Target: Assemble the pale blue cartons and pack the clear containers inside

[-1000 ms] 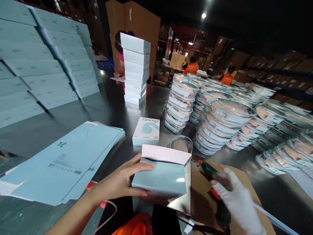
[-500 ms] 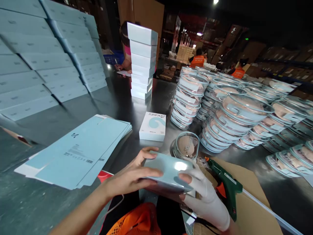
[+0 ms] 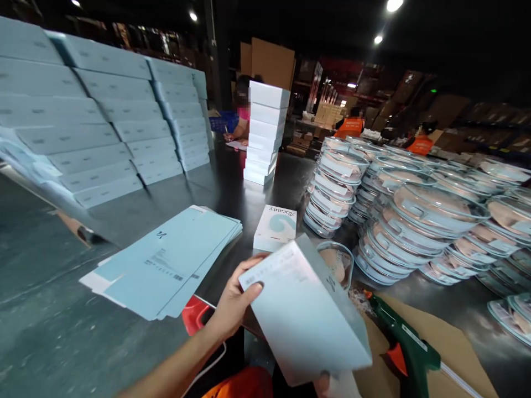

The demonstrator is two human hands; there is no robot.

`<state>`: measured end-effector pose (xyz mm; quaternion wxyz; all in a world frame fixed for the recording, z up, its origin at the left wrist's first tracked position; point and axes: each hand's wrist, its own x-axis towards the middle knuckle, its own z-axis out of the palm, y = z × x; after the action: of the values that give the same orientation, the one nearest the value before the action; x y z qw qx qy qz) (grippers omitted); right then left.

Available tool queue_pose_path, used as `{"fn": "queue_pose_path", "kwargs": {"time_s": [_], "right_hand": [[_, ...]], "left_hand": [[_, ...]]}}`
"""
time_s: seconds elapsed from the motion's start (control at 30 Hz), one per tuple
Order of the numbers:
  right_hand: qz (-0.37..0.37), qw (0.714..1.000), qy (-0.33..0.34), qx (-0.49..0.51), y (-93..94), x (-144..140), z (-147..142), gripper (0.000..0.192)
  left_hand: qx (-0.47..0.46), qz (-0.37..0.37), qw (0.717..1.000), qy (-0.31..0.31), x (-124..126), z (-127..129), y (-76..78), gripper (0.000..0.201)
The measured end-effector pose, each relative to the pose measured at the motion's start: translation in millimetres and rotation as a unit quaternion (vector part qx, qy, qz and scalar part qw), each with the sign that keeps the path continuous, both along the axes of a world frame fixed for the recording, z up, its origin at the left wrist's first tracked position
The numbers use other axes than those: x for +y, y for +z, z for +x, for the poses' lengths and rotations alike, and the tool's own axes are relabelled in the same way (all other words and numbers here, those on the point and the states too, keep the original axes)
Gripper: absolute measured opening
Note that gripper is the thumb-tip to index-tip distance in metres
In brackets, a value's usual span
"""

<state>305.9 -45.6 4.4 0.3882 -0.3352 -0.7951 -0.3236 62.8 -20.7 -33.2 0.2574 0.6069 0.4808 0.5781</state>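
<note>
A pale blue carton is tilted up in front of me, one broad face toward the camera. My left hand grips its upper left corner, thumb on the near face. At its lower edge is my right hand, in a white glove with bare fingertips; most of it is hidden behind the carton. Just beyond lies a small white box with a blue swirl. A clear round case with a beige item inside is partly covered by the carton. Flat blue carton blanks lie to the left.
A green glue gun rests on brown cardboard at the right. Stacked clear cases fill the right side. A tower of white boxes and a wall of blue cartons stand behind. A person sits across the table.
The carton has been turned from lying level to standing tilted, its broad face now toward me. My right hand has moved down to its lower edge. The camera view has shifted left and up.
</note>
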Motion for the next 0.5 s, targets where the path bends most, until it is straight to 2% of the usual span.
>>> {"fn": "queue_pose_path", "kwargs": {"time_s": [0.03,0.1,0.17,0.2,0.27,0.33,0.4,0.5], "right_hand": [[-0.055,0.998,0.011,0.036,2.6,6.1,-4.1,0.01],[-0.197,0.975,0.005,0.104,13.5,30.1,-12.0,0.025],[-0.327,0.933,-0.032,0.145,27.4,68.5,-23.6,0.038],[-0.359,0.921,-0.053,0.144,33.2,90.6,-31.8,0.046],[-0.372,0.92,-0.066,0.101,39.2,133.3,-53.3,0.056],[-0.378,0.923,-0.06,0.042,36.1,165.7,-77.5,0.058],[-0.383,0.922,-0.059,-0.007,26.2,183.4,-97.5,0.06],[-0.38,0.921,-0.067,-0.045,10.7,186.1,-109.2,0.066]], "left_hand": [[0.02,-0.004,1.0,0.013,1.6,-6.1,2.6,0.059],[0.068,-0.007,0.995,0.068,7.6,-33.5,12.4,0.064],[0.117,-0.011,0.978,0.17,16.1,-77.7,23.3,0.063],[0.145,-0.021,0.965,0.217,20.4,-102.6,27.2,0.059],[0.192,-0.05,0.935,0.295,27.8,-149.6,29.3,0.049],[0.227,-0.094,0.906,0.345,32.7,-184.7,23.1,0.04],[0.25,-0.137,0.882,0.375,35.4,-205.1,11.3,0.041],[0.271,-0.172,0.862,0.392,37.1,-217.7,-4.4,0.046]]}}
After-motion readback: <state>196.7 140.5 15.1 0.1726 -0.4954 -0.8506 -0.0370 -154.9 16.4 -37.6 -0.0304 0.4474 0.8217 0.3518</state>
